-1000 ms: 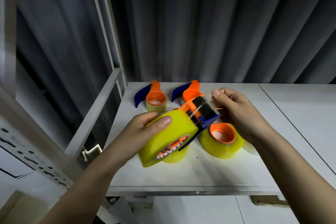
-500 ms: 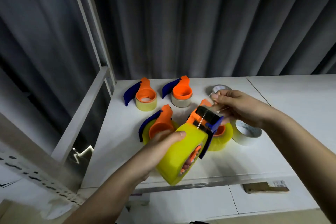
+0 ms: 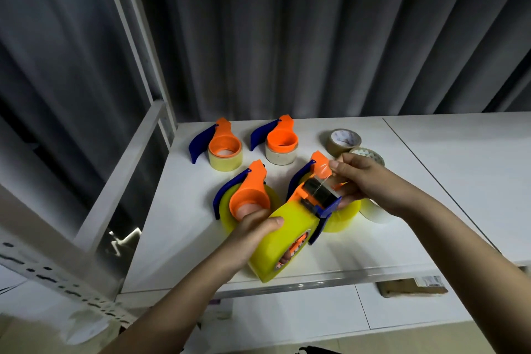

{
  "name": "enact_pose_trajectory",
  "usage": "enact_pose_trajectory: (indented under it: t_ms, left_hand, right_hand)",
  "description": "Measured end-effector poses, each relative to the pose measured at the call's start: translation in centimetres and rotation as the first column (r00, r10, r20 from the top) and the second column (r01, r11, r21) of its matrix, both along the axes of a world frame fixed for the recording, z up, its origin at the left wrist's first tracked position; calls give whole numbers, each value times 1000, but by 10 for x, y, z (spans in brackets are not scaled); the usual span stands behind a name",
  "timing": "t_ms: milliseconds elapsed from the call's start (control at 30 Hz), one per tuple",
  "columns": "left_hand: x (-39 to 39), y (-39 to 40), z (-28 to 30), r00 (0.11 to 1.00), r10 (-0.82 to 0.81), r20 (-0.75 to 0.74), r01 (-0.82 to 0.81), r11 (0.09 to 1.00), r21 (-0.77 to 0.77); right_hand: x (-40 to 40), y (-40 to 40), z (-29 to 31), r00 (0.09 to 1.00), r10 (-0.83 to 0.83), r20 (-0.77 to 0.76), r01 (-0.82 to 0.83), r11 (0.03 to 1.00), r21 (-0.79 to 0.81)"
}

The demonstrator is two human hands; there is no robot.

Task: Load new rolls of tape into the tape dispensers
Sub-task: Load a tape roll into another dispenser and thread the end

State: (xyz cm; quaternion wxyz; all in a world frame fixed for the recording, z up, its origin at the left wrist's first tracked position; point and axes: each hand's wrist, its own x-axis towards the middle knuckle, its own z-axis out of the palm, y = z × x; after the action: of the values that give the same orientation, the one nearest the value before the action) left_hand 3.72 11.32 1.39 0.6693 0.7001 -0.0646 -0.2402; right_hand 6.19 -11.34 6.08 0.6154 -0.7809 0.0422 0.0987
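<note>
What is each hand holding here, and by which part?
Left hand grips the yellow tape roll around its rim; right hand pinches the tape's loose end at the dispenser head.

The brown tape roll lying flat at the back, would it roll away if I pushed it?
Probably not. The brown tape roll lies flat on the white shelf, so a push would likely just slide it. Stood on its edge, its round shape would probably roll. It looks stiff, likely keeping its ring shape when lifted.

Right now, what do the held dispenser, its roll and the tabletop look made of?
Held dispenser: looks like moulded plastic, opaque orange and blue, smooth, slightly glossy.
Yellow roll: translucent tape film, glossy; the pulled end by the right hand shows clear.
Tabletop: smooth white, satin; laminate or painted board, cannot tell which.
</note>
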Motion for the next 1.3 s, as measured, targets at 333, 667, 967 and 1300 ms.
enact_pose_trajectory:
  t_ms: [333,667,967,1300]
  left_hand:
    - [20,11,0,812,-346,469,-108,702,704]
    - [59,-41,13,937,-265,229,232,959,164]
    - [62,-39,7,929,-295,222,284,955,82]
    - [63,-40,4,919,-277,282,258,961,100]
  right_hand:
    - [5,-2,-2,998,10,55,-8,999,-44]
    - [10,1,-5,992,-4,123,18,993,-118]
    - [13,5,-8,969,-38,244,111,950,-292]
    - [11,9,-1,979,-21,201,82,950,-302]
